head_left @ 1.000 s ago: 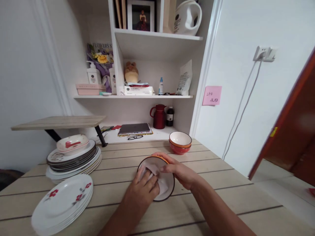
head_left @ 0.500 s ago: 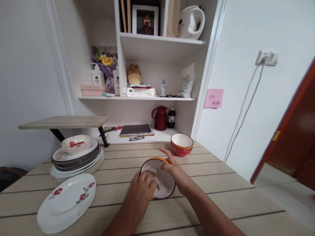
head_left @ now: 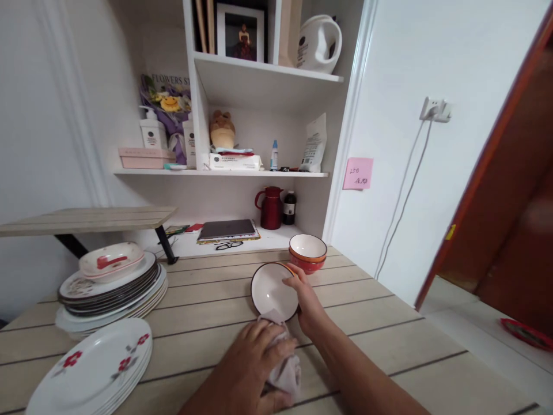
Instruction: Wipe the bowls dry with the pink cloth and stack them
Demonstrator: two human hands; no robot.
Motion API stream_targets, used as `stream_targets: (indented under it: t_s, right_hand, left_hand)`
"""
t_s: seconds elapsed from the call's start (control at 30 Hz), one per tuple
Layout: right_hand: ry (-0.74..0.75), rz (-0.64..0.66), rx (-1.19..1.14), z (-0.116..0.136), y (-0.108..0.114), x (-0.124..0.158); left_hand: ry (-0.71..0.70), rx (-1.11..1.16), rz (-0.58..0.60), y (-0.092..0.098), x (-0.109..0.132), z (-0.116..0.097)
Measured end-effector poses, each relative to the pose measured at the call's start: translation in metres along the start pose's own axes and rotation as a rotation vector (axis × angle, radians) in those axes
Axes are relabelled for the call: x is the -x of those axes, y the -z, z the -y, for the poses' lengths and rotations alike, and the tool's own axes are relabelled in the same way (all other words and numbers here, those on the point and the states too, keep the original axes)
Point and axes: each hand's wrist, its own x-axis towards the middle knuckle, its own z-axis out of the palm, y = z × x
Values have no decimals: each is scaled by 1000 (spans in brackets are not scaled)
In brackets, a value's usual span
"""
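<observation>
Bowl, white inside and dark-rimmed, is being held tilted at the plank-topped bench, its mouth being turned toward the person; whether its base is being rested on the wood cannot be told. Its right rim is being gripped by the right hand, the thumb being laid over the inside edge. Pale cloth is being gathered in the grasp of the left hand, right at the bowl's near rim; firm contact there cannot be made out. Nested bowls are being seen just behind, to the right; floral plates are being seen stacked at left, well apart.

Judged for good handling: the rim is best being pinched firmly, since a slick wall could be slipping under a push. The cloth is best being bunched into a pad, its loose tail being tucked in, with pressure being spread lightly. The tilt is best being held low over the bench, clear of the nested bowls, lest rims be knocked.
</observation>
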Motion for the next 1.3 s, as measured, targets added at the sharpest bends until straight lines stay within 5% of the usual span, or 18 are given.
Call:
stream_targets:
  t_s: [0.1,0.2,0.5,0.6,0.73,0.9,0.97,1.17,1.3]
  right_hand:
    - [-6,-11,-64,1,-1,1]
    - [-42,-9,-183,3,-2,3]
    - [-166,69,-221,4,-5,12]
    - [-156,91,-198,2,-7,15]
    - [-153,-6,-285,6,-8,15]
    - [-89,-75,-347,14,-4,10]
    - [-107,-91,-349,14,-3,9]
    - [-163,-85,-337,7,-9,15]
    - [-155,-2,-313,9,-14,23]
  left_hand:
    - [-103,-11,14,4,-1,-1]
    - [-170,-63,-94,3,0,-1]
    - [-23,-532,-761,15,-3,9]
    - [68,-638,-784,21,-4,13]
    - [264,-419,-741,16,2,19]
    - [714,-115,-397,4,9,28]
    - [667,-156,-415,6,10,33]
    - [441,-597,-811,26,8,30]
    - [227,-730,-743,34,1,9]
